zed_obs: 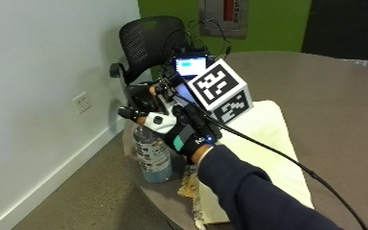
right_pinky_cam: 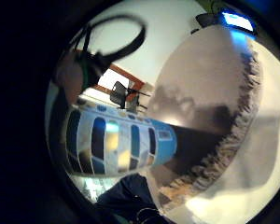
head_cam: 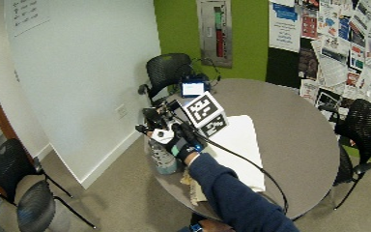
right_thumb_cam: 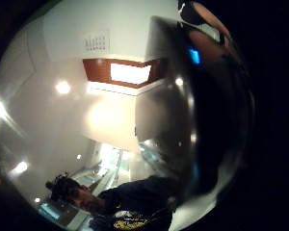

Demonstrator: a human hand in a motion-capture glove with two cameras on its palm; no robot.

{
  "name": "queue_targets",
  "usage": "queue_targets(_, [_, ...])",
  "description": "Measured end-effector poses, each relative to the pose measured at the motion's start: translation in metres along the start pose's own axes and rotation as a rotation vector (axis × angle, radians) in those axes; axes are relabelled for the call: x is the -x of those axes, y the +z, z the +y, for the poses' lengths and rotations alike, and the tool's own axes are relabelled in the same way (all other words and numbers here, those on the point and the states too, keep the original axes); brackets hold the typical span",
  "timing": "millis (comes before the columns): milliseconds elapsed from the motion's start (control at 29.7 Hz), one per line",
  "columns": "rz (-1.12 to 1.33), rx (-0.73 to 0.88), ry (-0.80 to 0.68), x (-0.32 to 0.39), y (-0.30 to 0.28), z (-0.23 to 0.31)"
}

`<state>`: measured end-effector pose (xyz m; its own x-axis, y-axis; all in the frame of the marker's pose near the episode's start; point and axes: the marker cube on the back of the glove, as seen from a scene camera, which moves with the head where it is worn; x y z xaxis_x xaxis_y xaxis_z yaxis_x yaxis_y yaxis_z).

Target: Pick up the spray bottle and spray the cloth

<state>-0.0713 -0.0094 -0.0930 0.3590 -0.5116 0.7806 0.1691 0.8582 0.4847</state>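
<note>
A clear spray bottle (zed_obs: 152, 154) with a blue and white label is upright at the near left edge of the round table (zed_obs: 337, 96). My gloved right hand (zed_obs: 181, 132) grips its neck and spray head, fingers curled round them. Whether its base rests on the table, I cannot tell. A cream cloth (zed_obs: 267, 139) with a fringed edge lies flat just right of the bottle. The little finger side palm view has the label (right_pinky_cam: 121, 144) close up, with the cloth's fringe (right_pinky_cam: 224, 149) beyond it. In the wide outside view, hand (head_cam: 179, 140), bottle (head_cam: 163, 160) and cloth (head_cam: 237, 137) stand the same way.
A small device with a lit screen (zed_obs: 190, 64) sits at the table's far left edge. Behind it stands a black mesh chair (zed_obs: 149, 38). A white wall runs along the left. More chairs stand at the right (head_cam: 365, 125) and near left (head_cam: 18, 188).
</note>
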Motion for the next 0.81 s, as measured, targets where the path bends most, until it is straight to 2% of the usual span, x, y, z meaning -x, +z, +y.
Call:
queue_targets(303, [0.223, 0.09, 0.071, -0.017, -0.059, 0.051])
queue_targets(471, [0.373, 0.116, 0.085, -0.034, -0.127, 0.113])
queue_targets(808, [0.516, 0.03, 0.111, -0.091, -0.23, 0.238])
